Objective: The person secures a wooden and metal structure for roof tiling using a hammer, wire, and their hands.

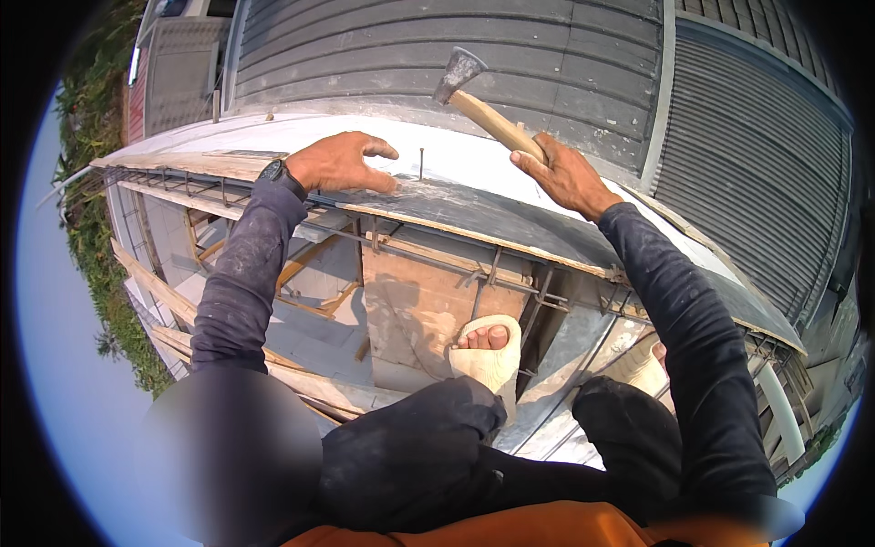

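The right hand was wrapped around the wooden handle of a hatchet, its flared grey head raised beyond and to the left of that hand. The left hand was empty, thumb and fingers parted, its opening toward a nail that stood upright just to its right, apart from the fingertips. The nail was thus between the two hands, nearer the left, at a dark panel that ran beneath both; a white strip lay just beyond.

The right hand covered the grip end of the handle, and the left hand's lower fingers were partly hidden. How deep the nail sat could not be made out. Nearer the body than the hands, a sleeve and trouser leg cut off most of the right foot, and blur covered the left upper sleeve.
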The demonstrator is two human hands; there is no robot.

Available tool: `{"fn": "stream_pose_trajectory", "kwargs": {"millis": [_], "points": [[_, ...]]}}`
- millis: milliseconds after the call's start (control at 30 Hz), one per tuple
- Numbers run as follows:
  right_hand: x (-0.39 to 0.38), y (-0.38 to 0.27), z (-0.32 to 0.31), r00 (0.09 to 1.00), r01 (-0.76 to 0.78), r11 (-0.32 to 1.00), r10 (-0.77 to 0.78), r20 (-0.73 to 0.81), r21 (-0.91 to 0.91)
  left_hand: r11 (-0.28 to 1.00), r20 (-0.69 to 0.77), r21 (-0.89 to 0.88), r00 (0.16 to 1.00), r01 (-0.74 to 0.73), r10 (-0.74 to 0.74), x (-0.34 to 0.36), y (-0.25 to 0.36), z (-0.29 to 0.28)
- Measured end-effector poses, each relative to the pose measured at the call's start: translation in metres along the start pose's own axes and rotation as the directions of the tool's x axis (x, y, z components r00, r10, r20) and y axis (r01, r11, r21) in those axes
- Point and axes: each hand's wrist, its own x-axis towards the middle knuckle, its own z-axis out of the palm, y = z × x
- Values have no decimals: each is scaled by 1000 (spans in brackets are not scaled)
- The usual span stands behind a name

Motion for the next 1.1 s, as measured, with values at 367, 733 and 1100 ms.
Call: {"fn": "stream_pose_trajectory", "kwargs": {"millis": [367, 733, 1100], "points": [[14, 11, 30, 988, 122, 966, -97, 117, -227, 965, -140, 260, 988, -22, 61, -40, 5, 77], [28, -2, 21, 957, 169, 976, -130, -257, 136, 974, -271, 214, 953, -76, 134, -37, -3, 82], [31, -27, 14, 931, 195, 944, -93, -352, 267, 983, -285, 172, 953, -59, 107, -40, -2, 83]]}}
